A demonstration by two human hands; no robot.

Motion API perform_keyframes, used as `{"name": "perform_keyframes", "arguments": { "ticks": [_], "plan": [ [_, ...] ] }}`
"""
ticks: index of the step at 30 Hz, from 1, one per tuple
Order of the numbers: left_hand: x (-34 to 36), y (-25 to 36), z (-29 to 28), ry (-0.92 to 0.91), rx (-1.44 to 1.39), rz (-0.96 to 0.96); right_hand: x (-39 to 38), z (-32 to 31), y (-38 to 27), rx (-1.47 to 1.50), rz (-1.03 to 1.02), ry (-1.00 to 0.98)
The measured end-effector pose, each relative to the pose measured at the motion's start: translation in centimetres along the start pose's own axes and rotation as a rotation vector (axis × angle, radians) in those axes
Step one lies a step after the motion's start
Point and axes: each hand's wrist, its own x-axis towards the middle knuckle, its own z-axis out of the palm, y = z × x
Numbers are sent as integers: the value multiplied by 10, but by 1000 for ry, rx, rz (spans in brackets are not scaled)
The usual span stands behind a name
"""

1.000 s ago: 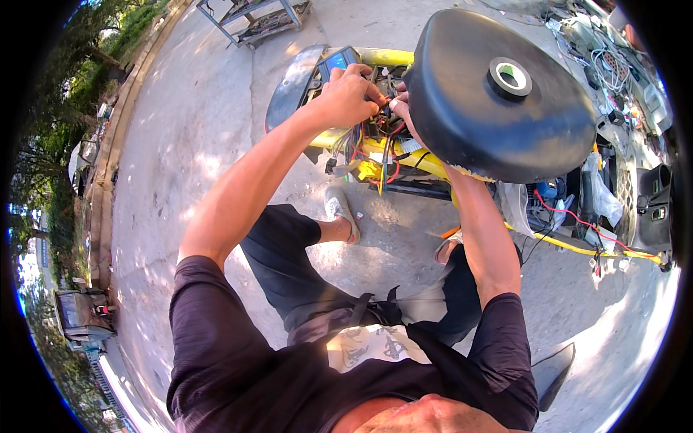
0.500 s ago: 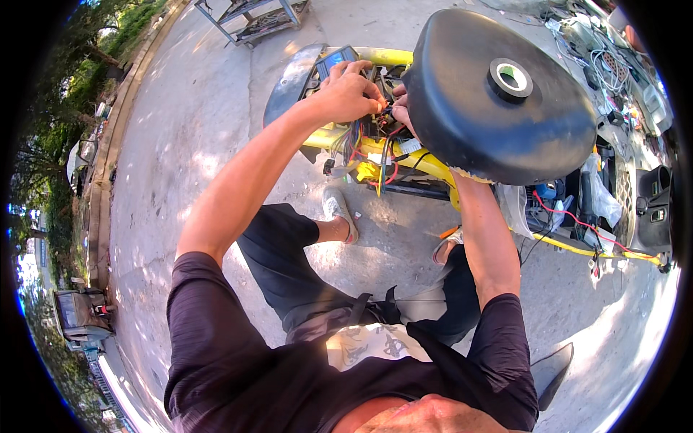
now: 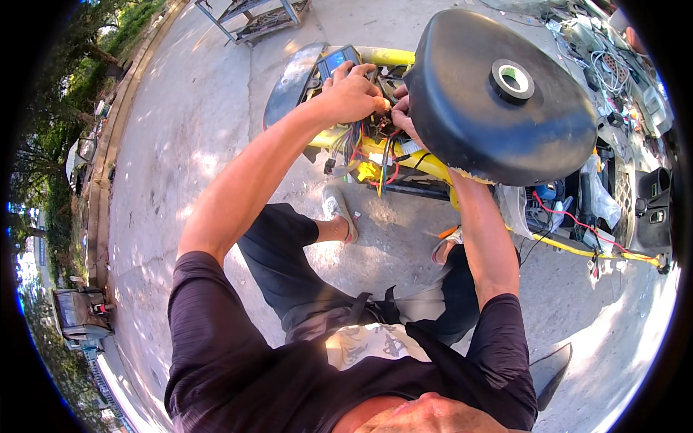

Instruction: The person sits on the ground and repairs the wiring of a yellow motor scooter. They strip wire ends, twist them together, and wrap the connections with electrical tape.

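Over the open wiring bay of a yellow vehicle frame (image 3: 415,163), my two hands work almost fingertip to fingertip. My left hand (image 3: 354,97) is bent above the bay, thumb and fingers closed together next to a blue and black box (image 3: 338,60). Close to its right, my right hand (image 3: 406,117) pinches among the wires, partly covered by the big black seat (image 3: 498,101). Whatever small piece the fingertips hold is too small to make out. Coloured wires (image 3: 354,141) and a yellow connector (image 3: 368,171) hang over the frame's near side.
A roll of tape (image 3: 511,81) lies on the seat. Tangled cables and parts (image 3: 610,68) are heaped at the far right, and a red wire (image 3: 577,218) runs along the frame. A metal cart (image 3: 253,18) stands at the back. An orange-handled tool (image 3: 449,233) is by my right foot.
My left hand has shifted slightly to the right and down, its fingers closer to my right hand. The right hand stays near the same spot, its fingers slightly changed.
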Motion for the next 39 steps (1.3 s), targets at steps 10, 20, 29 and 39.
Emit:
{"name": "perform_keyframes", "arguments": {
  "ticks": [10, 20, 29, 39],
  "plan": [
    [1, -6, 8, 92, 39, 74, -4, 1, -29, -455, -279, -27],
    [-4, 1, -1, -17, 92, 45, -5, -3, -45, -439, -279, -18],
    [-5, 5, -1, -32, 32, 20, -7, -3, -38, -367, -197, -14],
    [-5, 5, 6, 61, 122, 87, -4, -1, -15, -390, -248, -82]
  ]
}}
